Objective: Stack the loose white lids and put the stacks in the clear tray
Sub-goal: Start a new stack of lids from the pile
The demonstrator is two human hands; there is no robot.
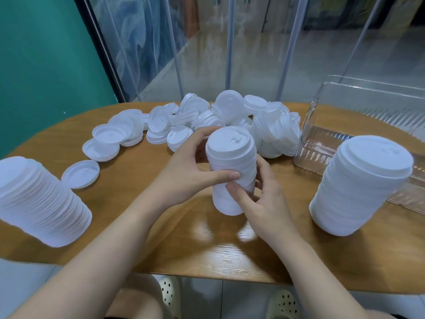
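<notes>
A tall stack of white lids [232,157] stands upright on the wooden table [207,247] in the middle. My left hand [190,166] grips its left side, thumb across the front. My right hand [262,199] grips it lower down from the right. A heap of loose white lids [230,118] lies behind it, spreading left to single lids [81,174]. Two finished stacks stand apart: one at the left edge [41,199], one at the right [358,185]. The clear tray [326,107] sits at the far right, holding no lids.
The right-hand stack stands just in front of the tray's near wall. A teal wall and clear plastic curtain strips rise behind the table. The table's near edge runs below my forearms, with my knees and perforated shoes beneath.
</notes>
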